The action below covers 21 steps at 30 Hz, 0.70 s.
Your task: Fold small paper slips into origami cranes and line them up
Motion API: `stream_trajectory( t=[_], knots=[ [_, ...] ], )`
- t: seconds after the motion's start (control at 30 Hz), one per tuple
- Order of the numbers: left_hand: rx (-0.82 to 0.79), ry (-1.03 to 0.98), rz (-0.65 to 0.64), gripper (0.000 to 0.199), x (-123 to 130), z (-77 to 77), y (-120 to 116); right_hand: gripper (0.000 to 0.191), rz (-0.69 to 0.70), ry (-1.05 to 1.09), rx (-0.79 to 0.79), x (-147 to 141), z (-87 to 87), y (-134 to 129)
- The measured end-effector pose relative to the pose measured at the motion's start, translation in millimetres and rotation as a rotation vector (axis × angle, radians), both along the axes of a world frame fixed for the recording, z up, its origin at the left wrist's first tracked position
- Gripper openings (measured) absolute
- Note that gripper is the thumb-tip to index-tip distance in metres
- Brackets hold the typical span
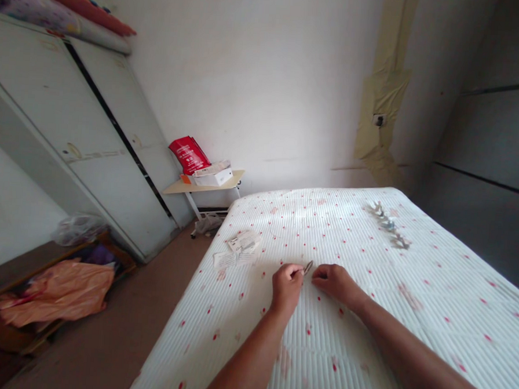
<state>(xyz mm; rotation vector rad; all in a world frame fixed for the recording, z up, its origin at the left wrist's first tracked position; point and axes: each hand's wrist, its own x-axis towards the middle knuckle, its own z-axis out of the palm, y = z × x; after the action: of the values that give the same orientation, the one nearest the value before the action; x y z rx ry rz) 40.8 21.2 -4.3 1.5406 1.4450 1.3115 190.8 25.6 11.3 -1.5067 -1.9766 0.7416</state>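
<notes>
Over the middle of a bed with a white ribbed cover [253, 310], my left hand [287, 286] pinches a small, thin, dark item [308, 267], too small to name, which sticks out from the fingertips towards the right. Just to the right of it is my right hand [331, 279], its fingers curled together; whether something tiny is between them cannot be made out. A gap separates the two hands. Printed paper scraps [243, 247] lie on the cover to the left. Farther back on the right lies a row of small greyish folded pieces [388, 224].
Behind the bed's left corner stands a small table [238, 178] with a red bag [189, 155] and a white box [214, 176]. A grey cabinet [93, 133] and an orange plastic bag [67, 292] are at the left. A wall socket [379, 120] is at the back.
</notes>
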Motion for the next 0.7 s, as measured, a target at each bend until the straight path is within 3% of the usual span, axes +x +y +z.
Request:
stream_trajectory(
  t=[0.13,0.23,0.7],
  knots=[
    [-0.115,-0.348,0.018,0.019,-1,6.2,-3,0.010,-0.078,0.328,-0.074,-13,-1.6,-3],
    [-0.142,-0.483,0.030,0.022,-1,10.3,-6,0.013,-0.124,0.515,-0.159,-21,-0.8,-6],
    [-0.181,-0.566,-0.030,0.023,3,12.6,-14,0.019,-0.100,0.684,-0.149,-26,-0.6,-8]
  ],
)
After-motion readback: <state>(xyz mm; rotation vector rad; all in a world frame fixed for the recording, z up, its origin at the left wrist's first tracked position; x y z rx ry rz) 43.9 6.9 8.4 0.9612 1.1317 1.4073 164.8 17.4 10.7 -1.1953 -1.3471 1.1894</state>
